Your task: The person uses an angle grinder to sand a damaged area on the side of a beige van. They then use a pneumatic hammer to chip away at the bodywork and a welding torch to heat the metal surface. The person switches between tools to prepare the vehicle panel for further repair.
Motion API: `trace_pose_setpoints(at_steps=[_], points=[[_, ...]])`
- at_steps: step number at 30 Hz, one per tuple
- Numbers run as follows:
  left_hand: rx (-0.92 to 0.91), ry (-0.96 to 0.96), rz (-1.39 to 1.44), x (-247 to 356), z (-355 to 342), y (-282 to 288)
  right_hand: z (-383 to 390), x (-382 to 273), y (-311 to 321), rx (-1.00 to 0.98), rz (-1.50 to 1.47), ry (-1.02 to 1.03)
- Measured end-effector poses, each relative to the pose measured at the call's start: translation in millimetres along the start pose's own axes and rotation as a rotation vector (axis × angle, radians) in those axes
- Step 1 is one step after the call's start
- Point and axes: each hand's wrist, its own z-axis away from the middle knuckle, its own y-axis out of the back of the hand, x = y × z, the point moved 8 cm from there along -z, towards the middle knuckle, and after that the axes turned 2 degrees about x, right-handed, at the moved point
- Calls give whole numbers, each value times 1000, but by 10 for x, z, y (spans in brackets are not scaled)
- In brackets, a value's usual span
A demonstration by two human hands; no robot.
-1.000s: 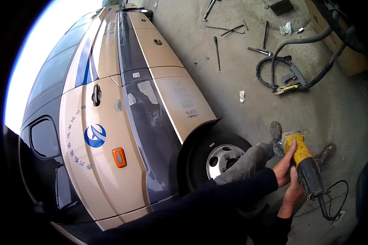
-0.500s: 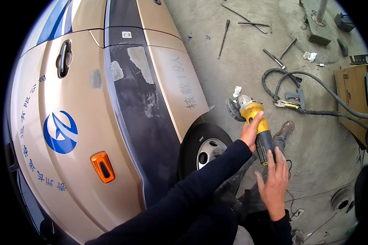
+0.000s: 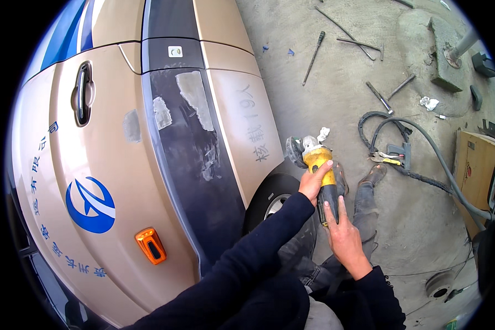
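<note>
A yellow and black angle grinder (image 3: 318, 159) is held in front of me, its head up by the van's wheel arch. My left hand (image 3: 313, 184) is closed round the yellow body just behind the metal gear head. At the black rear handle is my right hand (image 3: 345, 239), two digits lying along it and the other fingers hidden. A dusty, dark round disc (image 3: 296, 151) sits on the grinder's left side. Beside me stands a beige van panel (image 3: 110, 181) with a dark stripe (image 3: 195, 192), which carries pale filler patches (image 3: 194, 99).
The van's wheel (image 3: 272, 203) is close left of my legs. Steel bars (image 3: 346, 33) and a hammer-like tool (image 3: 380, 99) lie on the concrete. A welding gun (image 3: 400, 154) with a thick cable and a cardboard box (image 3: 481, 165) are at the right.
The grinder and my left hand have shifted left, nearer the van. My right hand, spread beside the handle before, has moved left onto it. The view has shifted slightly.
</note>
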Motion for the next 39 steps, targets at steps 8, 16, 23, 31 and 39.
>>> trace_pose_setpoints(at_steps=[8,16,23,31,39], points=[[-36,-148,62,720,-49,471,-763,-158,-43,-187,-656,-262],[-66,-138,63,1306,6,1425,-1985,-657,-1204,-46,-879,-352],[249,-214,33,1599,-7,2019,-2270,-963,-1830,-217,-1048,-334],[336,-242,13,1660,-120,2201,-2443,-1025,-2092,-268,-1197,-293],[331,-235,-12,1742,-117,2177,-2480,-1030,-2078,-339,-1176,-330]])
